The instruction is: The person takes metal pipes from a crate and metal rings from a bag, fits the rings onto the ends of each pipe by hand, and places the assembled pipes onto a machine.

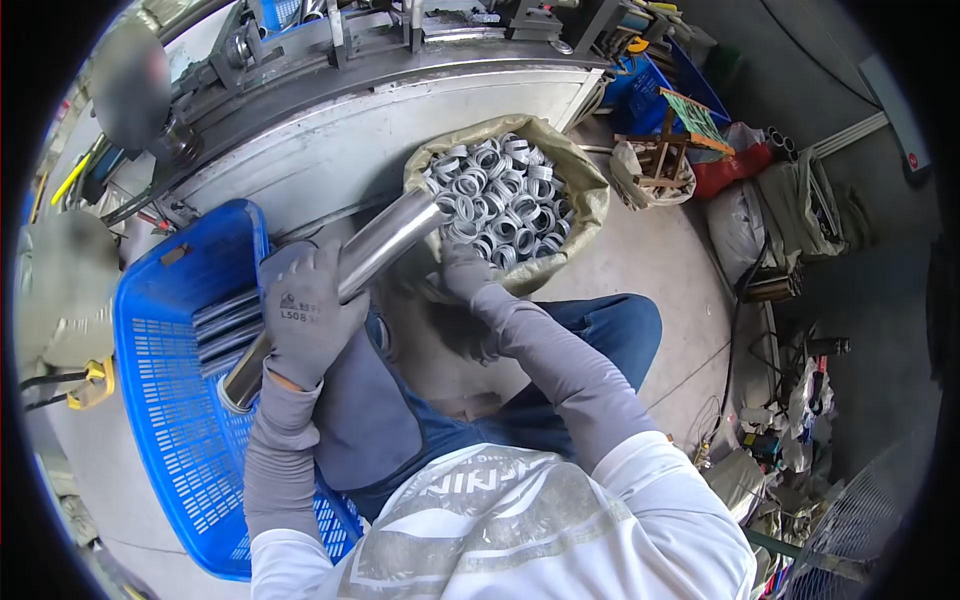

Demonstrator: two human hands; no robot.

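A shiny metal tube [385, 245] slants across my lap, its far end over the near-left side of an open sack [590, 215]. My left hand [312, 318], in a grey glove, is closed around the tube below its middle. The tube's lower end reaches down to the blue basket. Metal threaded rings [505, 195] fill the sack in a heap. My right hand [465, 272], also gloved, is at the sack's near edge, close to the rings and just below the tube's far end. Its fingertips are partly hidden, so whether it holds a ring does not show.
At my left stands a blue plastic basket [150, 400] with several more metal tubes [225, 330] inside. A machine bench [380, 115] runs along the front. Farther right are a small sack with wooden pieces [655, 175], white bags [738, 225] and clutter along the wall.
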